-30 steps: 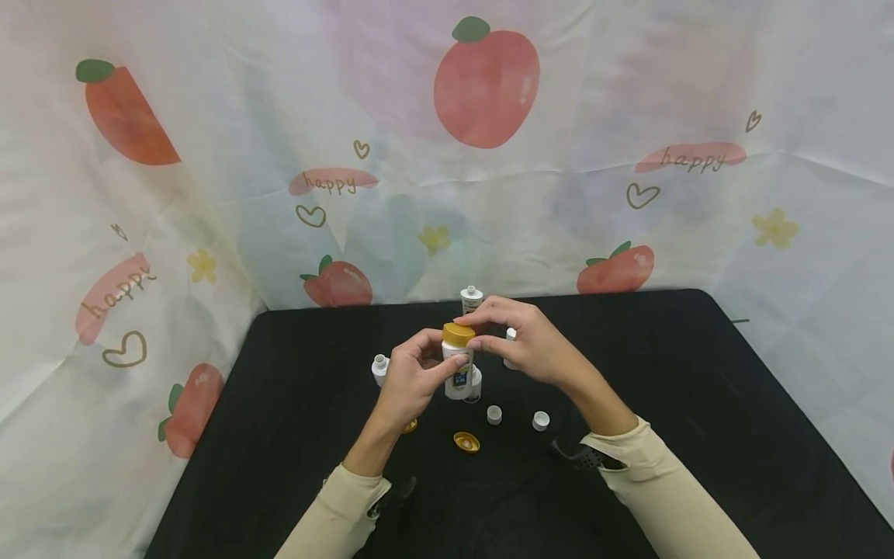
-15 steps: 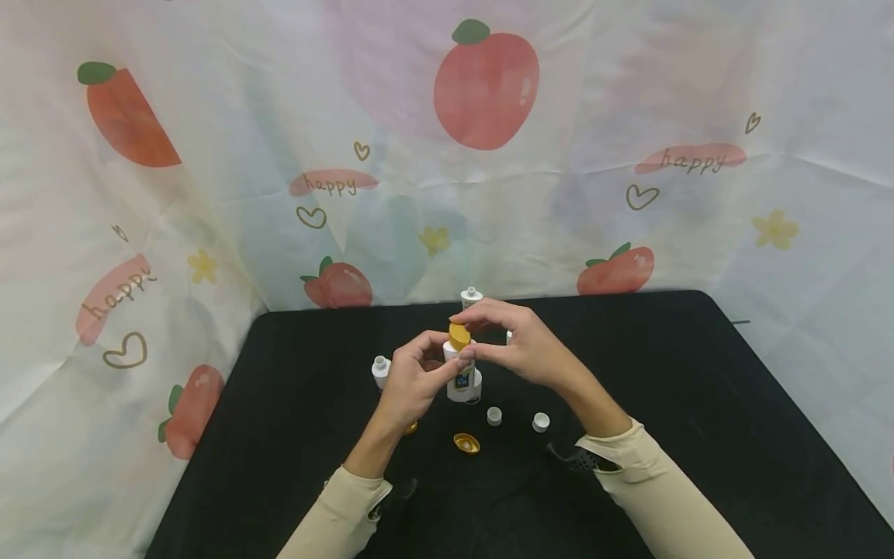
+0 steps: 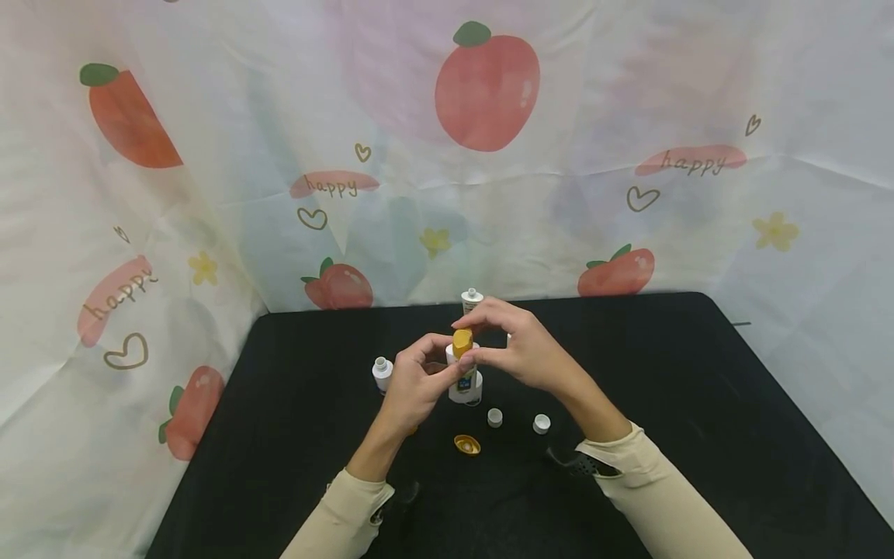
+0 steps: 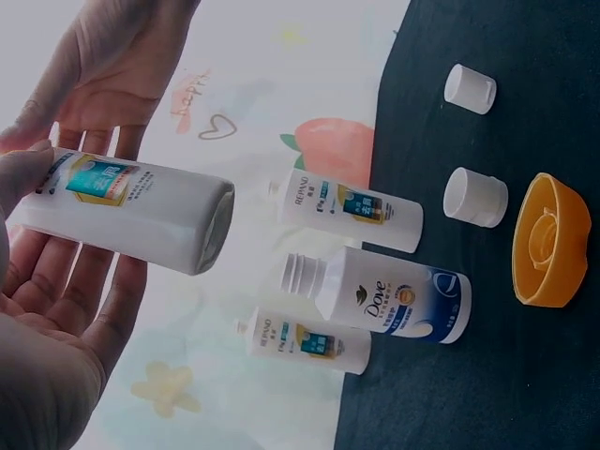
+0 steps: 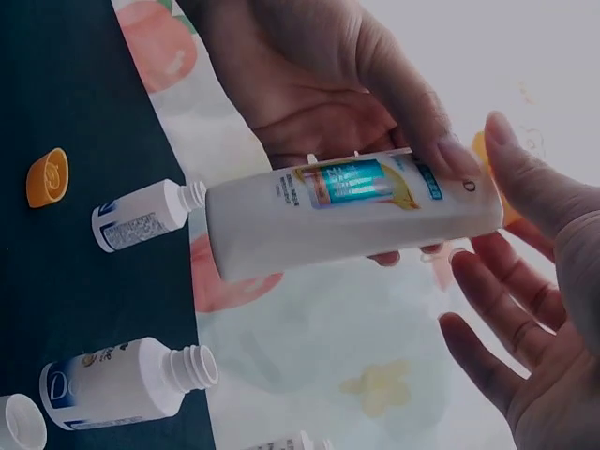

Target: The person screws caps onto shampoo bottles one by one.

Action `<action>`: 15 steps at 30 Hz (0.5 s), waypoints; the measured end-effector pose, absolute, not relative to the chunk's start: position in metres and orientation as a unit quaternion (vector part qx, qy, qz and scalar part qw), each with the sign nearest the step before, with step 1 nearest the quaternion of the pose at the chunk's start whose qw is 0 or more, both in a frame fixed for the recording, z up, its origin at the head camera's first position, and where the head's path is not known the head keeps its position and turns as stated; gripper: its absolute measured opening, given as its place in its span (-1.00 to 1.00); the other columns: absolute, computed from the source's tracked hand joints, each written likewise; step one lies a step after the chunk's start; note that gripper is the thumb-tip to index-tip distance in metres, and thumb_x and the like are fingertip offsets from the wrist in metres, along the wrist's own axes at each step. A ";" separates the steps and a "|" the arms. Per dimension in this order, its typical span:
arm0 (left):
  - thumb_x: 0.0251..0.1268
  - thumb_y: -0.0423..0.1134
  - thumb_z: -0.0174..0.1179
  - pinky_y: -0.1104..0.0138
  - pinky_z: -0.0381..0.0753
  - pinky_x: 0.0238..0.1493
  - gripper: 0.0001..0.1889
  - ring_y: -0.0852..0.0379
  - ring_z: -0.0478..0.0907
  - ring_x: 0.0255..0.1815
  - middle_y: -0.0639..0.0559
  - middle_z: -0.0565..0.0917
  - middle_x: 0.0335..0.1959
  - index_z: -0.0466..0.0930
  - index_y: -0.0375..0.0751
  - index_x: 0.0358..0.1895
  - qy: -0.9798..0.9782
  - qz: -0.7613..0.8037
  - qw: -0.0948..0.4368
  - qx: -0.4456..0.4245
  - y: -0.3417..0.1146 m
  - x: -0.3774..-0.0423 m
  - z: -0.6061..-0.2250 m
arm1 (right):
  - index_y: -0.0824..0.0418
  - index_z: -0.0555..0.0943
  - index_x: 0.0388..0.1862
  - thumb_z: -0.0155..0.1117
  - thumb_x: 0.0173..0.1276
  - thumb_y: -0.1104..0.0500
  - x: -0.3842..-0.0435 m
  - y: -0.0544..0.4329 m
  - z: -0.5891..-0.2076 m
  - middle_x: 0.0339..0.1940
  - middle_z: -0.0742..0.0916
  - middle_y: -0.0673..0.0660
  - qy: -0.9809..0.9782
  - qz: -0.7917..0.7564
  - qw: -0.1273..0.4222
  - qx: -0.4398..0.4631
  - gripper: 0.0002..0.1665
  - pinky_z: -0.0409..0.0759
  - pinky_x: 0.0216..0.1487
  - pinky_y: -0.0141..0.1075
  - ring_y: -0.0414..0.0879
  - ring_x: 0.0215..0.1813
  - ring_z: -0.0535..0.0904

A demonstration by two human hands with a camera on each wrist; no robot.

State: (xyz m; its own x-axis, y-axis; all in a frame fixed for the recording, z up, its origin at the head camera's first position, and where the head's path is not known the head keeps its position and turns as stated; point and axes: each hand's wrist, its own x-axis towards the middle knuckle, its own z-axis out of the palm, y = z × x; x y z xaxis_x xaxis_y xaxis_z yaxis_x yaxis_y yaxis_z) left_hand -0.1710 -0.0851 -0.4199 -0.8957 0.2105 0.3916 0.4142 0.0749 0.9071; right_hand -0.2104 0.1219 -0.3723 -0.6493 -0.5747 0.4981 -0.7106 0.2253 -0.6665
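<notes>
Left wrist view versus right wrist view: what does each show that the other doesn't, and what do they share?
Left wrist only: two standing bottles with teal labels shown, and a second white cap.
Right wrist only: the orange lid at the held bottle's top, and a standing fine-print bottle.
Both: the held white bottle, left hand, right hand, Dove bottle, and a loose orange cap, though whether it's the same one is unclear.

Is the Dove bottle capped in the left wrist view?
No, the Dove bottle stands with its threaded neck bare and no cap on it.
</notes>
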 end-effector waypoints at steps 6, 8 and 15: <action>0.28 -0.32 0.41 0.16 0.74 -0.05 -0.70 0.09 0.69 -0.09 -0.07 0.70 -0.05 0.64 -0.22 0.05 -0.724 -0.651 0.079 -0.215 -0.086 -0.171 -0.420 | 0.06 0.69 0.15 0.52 0.26 0.22 -0.210 0.126 -0.374 0.02 0.68 -0.07 -0.774 0.471 0.072 0.417 -0.54 0.64 0.03 -0.21 -0.18 0.01 0.63; 0.29 -0.32 0.41 0.18 0.74 -0.04 -0.70 0.08 0.68 -0.09 -0.08 0.69 -0.06 0.64 -0.23 0.05 -0.721 -0.654 0.077 -0.217 -0.086 -0.171 -0.420 | 0.04 0.69 0.17 0.52 0.26 0.22 -0.210 0.127 -0.374 0.02 0.68 -0.08 -0.772 0.471 0.073 0.421 -0.53 0.64 0.03 -0.17 -0.16 0.00 0.64; 0.29 -0.34 0.40 0.25 0.73 -0.04 -0.70 0.06 0.68 -0.05 -0.10 0.69 -0.04 0.63 -0.24 0.05 -0.720 -0.654 0.081 -0.218 -0.085 -0.173 -0.420 | 0.04 0.70 0.17 0.49 0.30 0.22 -0.211 0.130 -0.374 0.00 0.70 -0.09 -0.771 0.467 0.088 0.425 -0.56 0.60 0.00 -0.32 -0.15 -0.01 0.64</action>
